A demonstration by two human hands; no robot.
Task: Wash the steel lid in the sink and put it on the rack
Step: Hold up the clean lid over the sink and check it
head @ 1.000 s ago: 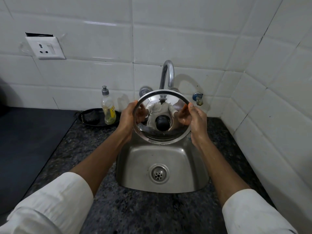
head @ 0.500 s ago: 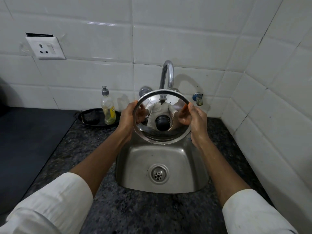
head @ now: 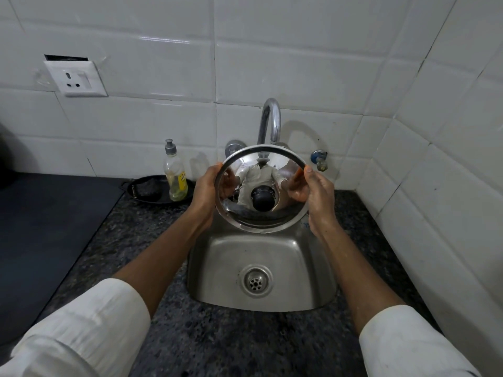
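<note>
Both hands are holding the steel lid [head: 261, 210] upright by its rim, above the back edge of the sink [head: 313, 268] and just under the spout of the tap [head: 269, 121]. The left hand [head: 205, 190] is gripping the lid's left edge with its fingers curled behind; the right hand [head: 319, 197] is clasping the right edge, thumb lying on the rim. The lid's mirrored face (black knob [head: 262, 200] at its middle) is turning toward the camera.

Below the lid the basin is lying open — only the drain [head: 255, 281] is showing on its floor. The right tiled wall [head: 449, 186] is closing in near the right hand, leaving a narrow strip of counter [head: 217, 344] along that edge. On the left there is more room: the granite is running out to a dark surface [head: 40, 227] along the counter's left edge. At the counter's back edge, left of the sink, a soap bottle [head: 175, 172] is standing in a black dish [head: 152, 197] — just beside the left hand, not touching it.

Against the frames from a second and half a second before, nothing is differing: lid, hands and bottle are sitting in the same places.
</note>
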